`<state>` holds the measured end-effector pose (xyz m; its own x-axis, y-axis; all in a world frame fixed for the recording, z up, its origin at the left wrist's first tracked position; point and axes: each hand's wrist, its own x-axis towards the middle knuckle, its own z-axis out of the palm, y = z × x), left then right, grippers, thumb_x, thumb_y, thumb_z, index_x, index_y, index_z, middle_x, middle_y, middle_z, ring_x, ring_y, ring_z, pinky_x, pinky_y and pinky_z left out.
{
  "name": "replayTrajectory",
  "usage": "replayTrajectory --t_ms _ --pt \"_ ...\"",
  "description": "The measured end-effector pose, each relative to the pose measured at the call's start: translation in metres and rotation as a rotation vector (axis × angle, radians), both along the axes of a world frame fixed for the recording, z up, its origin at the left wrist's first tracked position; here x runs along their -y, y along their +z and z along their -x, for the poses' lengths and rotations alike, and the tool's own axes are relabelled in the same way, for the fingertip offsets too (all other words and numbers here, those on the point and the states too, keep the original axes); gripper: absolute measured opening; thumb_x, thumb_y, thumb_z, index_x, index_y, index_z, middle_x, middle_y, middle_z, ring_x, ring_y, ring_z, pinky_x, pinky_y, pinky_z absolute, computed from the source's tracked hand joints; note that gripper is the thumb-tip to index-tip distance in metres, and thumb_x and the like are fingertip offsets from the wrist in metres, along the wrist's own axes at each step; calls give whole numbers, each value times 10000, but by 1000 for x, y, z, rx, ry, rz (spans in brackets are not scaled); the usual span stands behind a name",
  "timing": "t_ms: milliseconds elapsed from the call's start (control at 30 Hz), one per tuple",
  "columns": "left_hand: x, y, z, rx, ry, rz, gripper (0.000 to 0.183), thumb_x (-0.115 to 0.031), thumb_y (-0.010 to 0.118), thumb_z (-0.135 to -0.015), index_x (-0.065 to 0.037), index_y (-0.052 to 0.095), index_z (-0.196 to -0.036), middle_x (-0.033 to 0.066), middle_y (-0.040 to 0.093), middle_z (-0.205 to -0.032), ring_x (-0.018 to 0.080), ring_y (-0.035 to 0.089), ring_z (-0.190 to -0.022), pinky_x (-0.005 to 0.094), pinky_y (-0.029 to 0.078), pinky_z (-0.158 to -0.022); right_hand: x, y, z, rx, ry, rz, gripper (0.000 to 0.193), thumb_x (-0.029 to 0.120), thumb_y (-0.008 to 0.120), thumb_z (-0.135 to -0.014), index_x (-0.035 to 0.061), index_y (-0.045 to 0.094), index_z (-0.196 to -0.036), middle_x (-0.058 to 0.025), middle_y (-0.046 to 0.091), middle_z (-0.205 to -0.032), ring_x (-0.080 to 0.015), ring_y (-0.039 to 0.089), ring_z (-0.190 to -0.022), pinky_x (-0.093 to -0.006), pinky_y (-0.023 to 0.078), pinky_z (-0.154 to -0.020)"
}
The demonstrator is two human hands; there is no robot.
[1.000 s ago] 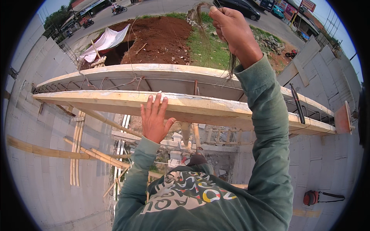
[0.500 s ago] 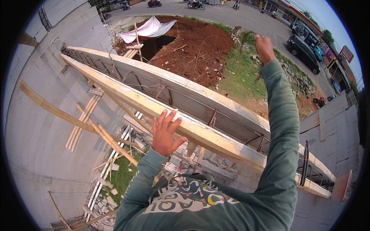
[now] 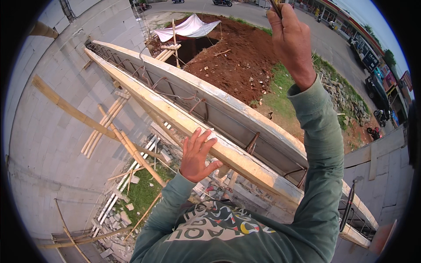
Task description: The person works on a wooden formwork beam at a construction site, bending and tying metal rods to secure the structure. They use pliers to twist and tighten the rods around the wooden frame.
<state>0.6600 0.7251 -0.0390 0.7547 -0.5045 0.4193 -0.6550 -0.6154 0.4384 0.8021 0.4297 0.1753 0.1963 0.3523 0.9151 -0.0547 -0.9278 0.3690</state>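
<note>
The left hand (image 3: 198, 154) rests spread-fingered on a wooden plank (image 3: 184, 122) forming a trough's near side. Farther up, the raised right hand (image 3: 291, 41) is closed around a bundle of wire (image 3: 276, 5) at the top edge.

Soft, even daylight around me; no hard shadows or glare. Fisheye view bends straight edges toward the black rim; focus stays sharp.
</note>
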Motion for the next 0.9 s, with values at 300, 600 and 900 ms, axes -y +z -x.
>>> replayTrajectory --t_ms 300,600,900 --pt "-35 29 -28 171 66 246 370 -261 668 -909 -26 620 -1191 170 644 -1162 372 583 -1090 457 433 -963 -21 -31 17 -467 422 -848 265 245 570 -980 -9 552 -909 -279 620 -754 -498 607 -754 -560 451 -657" --pt "-69 38 -204 135 341 148 151 -162 661 -893 -39 704 -969 188 690 -912 412 638 -878 481 503 -775 -2 -118 -31 -867 124 -982 347 317 553 -971 -23 623 -979 -296 673 -966 -498 629 -960 -564 482 -831" --pt "-174 39 -336 10 970 0 281 -321 631 -915 -92 739 -1036 161 730 -965 371 676 -964 450 525 -865 -50 -135 -15 -1065 72 -569 217 187 533 -953 -13 617 -969 -250 705 -883 -443 695 -825 -503 567 -705"
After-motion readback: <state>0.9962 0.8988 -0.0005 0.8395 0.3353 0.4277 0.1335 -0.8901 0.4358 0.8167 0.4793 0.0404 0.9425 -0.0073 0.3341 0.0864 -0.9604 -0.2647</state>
